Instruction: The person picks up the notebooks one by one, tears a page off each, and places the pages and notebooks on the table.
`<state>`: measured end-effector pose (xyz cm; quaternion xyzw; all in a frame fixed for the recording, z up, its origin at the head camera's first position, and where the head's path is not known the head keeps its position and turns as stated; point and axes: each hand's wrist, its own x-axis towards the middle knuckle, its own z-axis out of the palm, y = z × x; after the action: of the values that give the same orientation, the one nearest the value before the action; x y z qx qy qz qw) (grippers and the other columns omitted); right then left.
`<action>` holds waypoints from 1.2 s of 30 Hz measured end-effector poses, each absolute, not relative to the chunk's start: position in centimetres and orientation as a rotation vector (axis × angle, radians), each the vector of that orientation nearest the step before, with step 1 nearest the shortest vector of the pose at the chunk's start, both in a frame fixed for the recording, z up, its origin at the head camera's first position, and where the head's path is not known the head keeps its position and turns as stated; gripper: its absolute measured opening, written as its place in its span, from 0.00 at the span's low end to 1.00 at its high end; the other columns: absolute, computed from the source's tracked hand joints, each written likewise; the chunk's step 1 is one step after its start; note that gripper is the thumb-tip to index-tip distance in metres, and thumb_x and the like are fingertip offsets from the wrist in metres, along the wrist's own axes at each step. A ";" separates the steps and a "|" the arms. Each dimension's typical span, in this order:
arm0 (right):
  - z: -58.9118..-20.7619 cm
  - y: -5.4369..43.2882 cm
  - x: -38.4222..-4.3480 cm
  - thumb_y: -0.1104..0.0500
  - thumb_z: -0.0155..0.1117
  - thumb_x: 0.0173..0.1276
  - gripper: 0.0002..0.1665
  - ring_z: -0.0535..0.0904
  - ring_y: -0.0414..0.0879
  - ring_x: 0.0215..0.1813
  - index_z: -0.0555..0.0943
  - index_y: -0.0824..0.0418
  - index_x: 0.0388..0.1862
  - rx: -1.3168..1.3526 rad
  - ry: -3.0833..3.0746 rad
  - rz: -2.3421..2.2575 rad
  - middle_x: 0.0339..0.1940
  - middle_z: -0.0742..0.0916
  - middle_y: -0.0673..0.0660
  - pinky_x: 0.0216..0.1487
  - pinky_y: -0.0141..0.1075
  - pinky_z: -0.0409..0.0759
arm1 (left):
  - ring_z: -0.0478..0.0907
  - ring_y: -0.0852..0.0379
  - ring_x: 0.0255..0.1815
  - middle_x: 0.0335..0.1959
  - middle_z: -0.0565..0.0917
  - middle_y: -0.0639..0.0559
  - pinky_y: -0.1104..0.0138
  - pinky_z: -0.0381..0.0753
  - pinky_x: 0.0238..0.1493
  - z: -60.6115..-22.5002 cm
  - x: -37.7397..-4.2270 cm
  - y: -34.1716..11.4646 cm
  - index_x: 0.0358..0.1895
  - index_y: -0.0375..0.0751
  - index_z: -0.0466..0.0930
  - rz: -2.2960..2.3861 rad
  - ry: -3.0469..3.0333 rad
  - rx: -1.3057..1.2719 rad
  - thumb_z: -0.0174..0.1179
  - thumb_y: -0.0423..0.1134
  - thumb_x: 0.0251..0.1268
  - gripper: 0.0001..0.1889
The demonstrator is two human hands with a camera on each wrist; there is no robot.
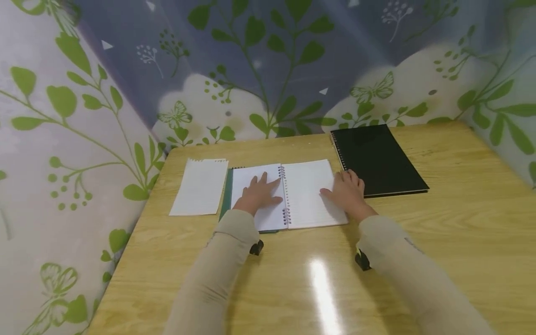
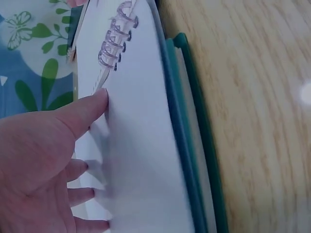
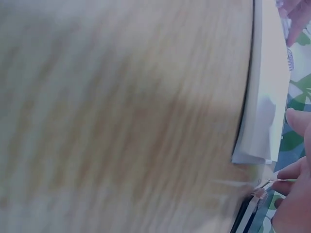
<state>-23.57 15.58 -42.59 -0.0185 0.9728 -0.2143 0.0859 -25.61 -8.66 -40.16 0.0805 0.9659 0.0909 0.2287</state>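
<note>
An open spiral notebook [image 1: 307, 204] with lined white pages lies flat on the table. My left hand [image 1: 260, 193] rests on its left page with fingers spread, the thumb close to the coil [image 2: 115, 43]. Over the right edge of the right page is my right hand [image 1: 348, 191], its thumb above the paper and its other fingers toward the black notebook [image 1: 377, 158]. In the right wrist view, thumb and fingers [image 3: 289, 174] stand apart with nothing visible between them. A green notebook [image 1: 226, 195] lies under the open one's left side.
Loose lined sheets [image 1: 200, 188] with torn top edges lie to the left on the wooden table [image 1: 293, 279]. The black spiral notebook sits at the right, close behind my right hand. A wall [image 1: 234, 102] with leaf patterns borders the table's back and left.
</note>
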 end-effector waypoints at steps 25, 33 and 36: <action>-42.9 13.6 -24.0 0.51 0.58 0.64 0.29 0.63 0.62 0.64 0.70 0.68 0.58 0.046 3.141 -0.698 0.59 0.74 0.68 0.62 0.56 0.60 | 0.26 0.42 0.75 0.75 0.32 0.48 0.35 0.37 0.66 -40.7 -26.4 -8.6 0.72 0.65 0.45 0.357 2.584 0.191 0.52 0.57 0.63 0.36; -41.7 13.4 -24.1 0.53 0.55 0.68 0.15 0.80 0.58 0.37 0.78 0.65 0.38 -0.006 3.256 -0.713 0.34 0.85 0.63 0.40 0.49 0.73 | 0.26 0.43 0.75 0.75 0.32 0.49 0.36 0.37 0.66 -40.4 -26.2 -8.6 0.72 0.64 0.47 0.359 2.590 0.178 0.52 0.57 0.63 0.36; -41.7 13.6 -24.1 0.52 0.52 0.70 0.16 0.80 0.58 0.37 0.79 0.64 0.41 0.035 3.210 -0.728 0.37 0.85 0.63 0.36 0.48 0.74 | 0.27 0.43 0.75 0.75 0.33 0.49 0.36 0.38 0.66 -40.4 -26.2 -8.6 0.72 0.64 0.47 0.347 2.596 0.179 0.52 0.57 0.63 0.36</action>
<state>-24.15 13.65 -41.70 0.0106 0.9724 -0.2207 -0.0749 -26.16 -8.59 -40.38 0.0660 0.9561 0.1279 0.2554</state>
